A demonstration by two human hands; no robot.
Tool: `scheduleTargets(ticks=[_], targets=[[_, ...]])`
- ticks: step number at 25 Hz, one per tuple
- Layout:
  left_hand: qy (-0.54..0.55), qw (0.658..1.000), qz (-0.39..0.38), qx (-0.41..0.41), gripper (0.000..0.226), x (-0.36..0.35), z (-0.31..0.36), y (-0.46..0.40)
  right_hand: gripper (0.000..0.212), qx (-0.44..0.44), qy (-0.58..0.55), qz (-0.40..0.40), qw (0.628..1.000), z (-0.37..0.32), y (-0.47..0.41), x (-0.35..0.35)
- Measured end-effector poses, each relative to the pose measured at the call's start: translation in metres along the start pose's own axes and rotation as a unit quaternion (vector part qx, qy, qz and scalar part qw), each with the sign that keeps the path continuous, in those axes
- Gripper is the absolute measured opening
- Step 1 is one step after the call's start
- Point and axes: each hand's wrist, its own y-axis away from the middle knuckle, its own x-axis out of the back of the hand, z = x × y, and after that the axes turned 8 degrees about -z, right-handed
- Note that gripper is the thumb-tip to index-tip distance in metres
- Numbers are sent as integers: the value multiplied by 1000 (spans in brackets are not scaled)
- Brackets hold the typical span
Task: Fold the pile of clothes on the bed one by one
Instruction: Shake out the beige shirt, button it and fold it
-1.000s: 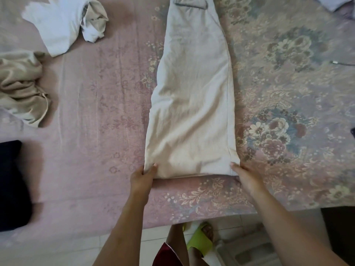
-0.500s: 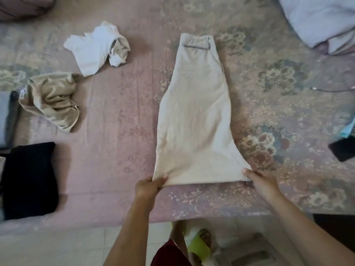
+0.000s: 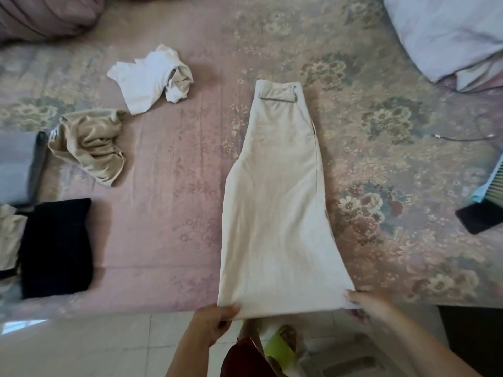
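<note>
Floral bed (image 3: 381,77) — both hands pinch beige trousers (image 3: 277,213) hem corners: left (image 3: 215,322), right (image 3: 367,303).

I see a dark phone (image 3: 479,216) lying on the floral bedsheet (image 3: 381,186), well to the right of the hands, with a striped blue item (image 3: 494,183) just beyond it. Farther off on that side a thin cable (image 3: 460,137) trails across the sheet, and a pale pillow (image 3: 446,34) sits at the far right corner. Below the hands are tiled floor (image 3: 81,346) and a lime slipper (image 3: 280,349).
</note>
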Motion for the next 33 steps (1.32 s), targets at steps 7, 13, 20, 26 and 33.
scheduleTargets(ticks=[7,13,20,26,33], targets=[[-23,987,67,-146,21,3,-16,8,18,-41,-175,-49,983,35,1,4],[-40,977,125,-168,24,-8,-45,16,14,-94,-256,-35,962,47,7,-13],[-172,946,43,-272,28,-28,30,37,23,44,-134,-21,990,-24,11,6],[-129,959,-5,-251,22,-79,156,14,20,30,-132,-67,989,-133,-22,8],[-222,912,132,-319,38,-69,205,-72,57,102,57,-11,993,-136,-108,3]])
